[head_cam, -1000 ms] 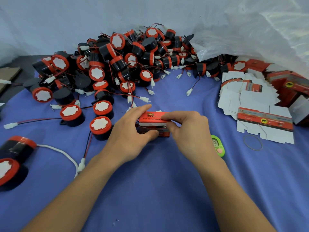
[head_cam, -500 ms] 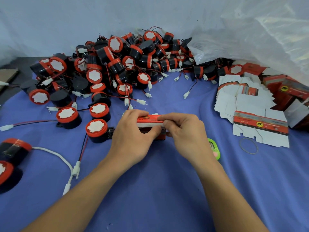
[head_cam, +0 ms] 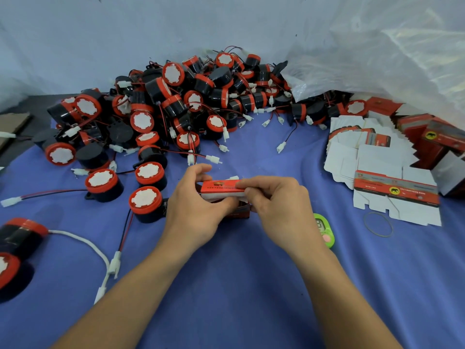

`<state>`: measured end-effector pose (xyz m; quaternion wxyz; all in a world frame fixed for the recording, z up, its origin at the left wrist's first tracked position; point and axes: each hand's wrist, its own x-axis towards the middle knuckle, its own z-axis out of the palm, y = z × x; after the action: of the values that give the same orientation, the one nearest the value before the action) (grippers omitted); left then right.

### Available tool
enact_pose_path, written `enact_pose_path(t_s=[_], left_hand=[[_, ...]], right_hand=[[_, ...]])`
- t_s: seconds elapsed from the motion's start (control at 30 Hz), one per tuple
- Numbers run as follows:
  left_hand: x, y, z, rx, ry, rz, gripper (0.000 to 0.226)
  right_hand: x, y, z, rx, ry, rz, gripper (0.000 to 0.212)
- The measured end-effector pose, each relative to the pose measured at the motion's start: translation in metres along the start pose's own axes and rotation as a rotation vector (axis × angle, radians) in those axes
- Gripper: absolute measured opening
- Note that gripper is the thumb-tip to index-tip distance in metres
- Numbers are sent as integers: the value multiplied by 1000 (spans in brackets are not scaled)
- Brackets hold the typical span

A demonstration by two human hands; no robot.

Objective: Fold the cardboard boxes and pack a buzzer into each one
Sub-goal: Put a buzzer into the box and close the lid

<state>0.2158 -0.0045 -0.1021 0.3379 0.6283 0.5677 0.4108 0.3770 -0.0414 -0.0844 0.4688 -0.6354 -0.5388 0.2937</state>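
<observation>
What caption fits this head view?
Both hands, left and right, fold a red box on blue cloth before heaped buzzers.

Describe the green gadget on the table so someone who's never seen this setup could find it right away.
Start at the blue cloth covering the table and find the person's right hand, which is folding a red box. Just right of that wrist lies a small green gadget with a pink button. It is the only bright green thing among red, black and white items.
</observation>
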Motion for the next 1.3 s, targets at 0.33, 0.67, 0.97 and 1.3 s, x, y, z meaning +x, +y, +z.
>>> enact_pose_path(t_s=[0.33, 0.67, 0.97, 1.3], left_hand=[[4, 1, 2, -354, -39, -247, 85], [9, -9, -27, -200, -253, -105, 76], [18, -11, -38, -249, -246, 18, 26], [17, -13, -40, -112, -188, 184, 35]], right_hand=[[-6, -6, -1, -101, -51, 40, 25], [-3, -7, -5, -152, -71, 2, 25], [-3, -3, -2, -206, -63, -20, 22], [-4, -3, 1, -255, -41, -17, 21]])
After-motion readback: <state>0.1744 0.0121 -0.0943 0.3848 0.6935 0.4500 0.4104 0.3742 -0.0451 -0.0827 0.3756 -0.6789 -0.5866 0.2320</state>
